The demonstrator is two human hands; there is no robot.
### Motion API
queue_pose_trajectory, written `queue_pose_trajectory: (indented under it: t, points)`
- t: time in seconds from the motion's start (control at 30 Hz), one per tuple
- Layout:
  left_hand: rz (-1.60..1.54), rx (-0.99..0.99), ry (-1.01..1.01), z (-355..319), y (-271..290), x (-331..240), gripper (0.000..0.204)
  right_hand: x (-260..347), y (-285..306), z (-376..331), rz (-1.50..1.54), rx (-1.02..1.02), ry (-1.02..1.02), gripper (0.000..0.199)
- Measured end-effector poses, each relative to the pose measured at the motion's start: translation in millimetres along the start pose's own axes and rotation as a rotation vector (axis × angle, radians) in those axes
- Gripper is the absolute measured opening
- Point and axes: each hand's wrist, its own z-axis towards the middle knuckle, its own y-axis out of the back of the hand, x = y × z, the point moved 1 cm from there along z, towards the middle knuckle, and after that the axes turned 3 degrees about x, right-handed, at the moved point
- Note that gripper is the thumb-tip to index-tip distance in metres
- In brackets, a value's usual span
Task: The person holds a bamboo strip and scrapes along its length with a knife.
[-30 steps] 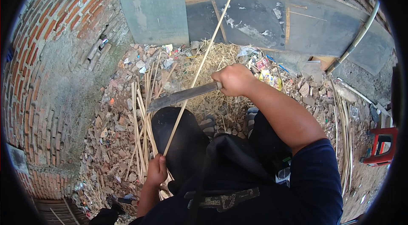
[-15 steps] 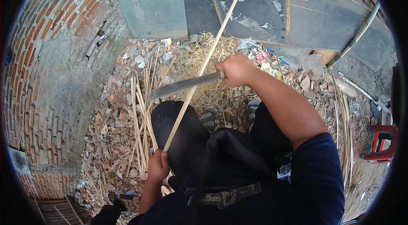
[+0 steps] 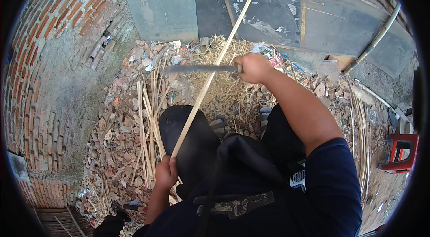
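Observation:
My left hand [image 3: 166, 173] grips the lower end of a long pale wooden strip, likely split bamboo [image 3: 195, 108]. The strip slants up and away to the right, passing over my left knee. My right hand [image 3: 255, 68] is closed round the handle of a machete [image 3: 197, 69]. Its blade points left, lies crosswise at the strip and is smeared by motion toward the tip. Whether the edge touches the strip I cannot tell. Pale shavings [image 3: 224, 85] cover the ground beyond my knees.
More strips [image 3: 145, 134] lie in a bundle left of my left leg, and others [image 3: 362, 134] rest at the right. Broken brick rubble [image 3: 118, 136] spreads around. A brick wall [image 3: 45, 80] rises at left, grey panels [image 3: 159, 4] stand ahead, and a red stool [image 3: 400, 153] is at far right.
The machete has moved a little up and away along the strip, and its blade has turned from slanting down-left to nearly level. My left hand holds the strip in almost the same place.

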Motion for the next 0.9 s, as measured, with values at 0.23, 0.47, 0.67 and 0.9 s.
queue_pose_trajectory:
  t: [0.23, 0.47, 0.67, 0.9]
  points:
    - [0.046, 0.007, -0.019, 2.2, 1.2, 11.8, 0.033, -31.9, -2.0, 6.8, 0.072, -0.138, -0.107, 0.018]
    - [0.020, -0.044, -0.023, 1.8, -7.4, 9.8, 0.034, -17.8, 6.3, 2.5, -0.087, -0.022, 0.092, 0.020]
    - [0.126, -0.052, -0.018, 2.3, -4.6, 11.0, 0.032, -54.5, -0.7, 14.7, 0.178, -0.181, -0.186, 0.028]
    - [0.120, -0.104, -0.001, -0.8, -14.5, 13.0, 0.029, -12.7, 2.8, -2.4, 0.075, -0.170, 0.008, 0.020]
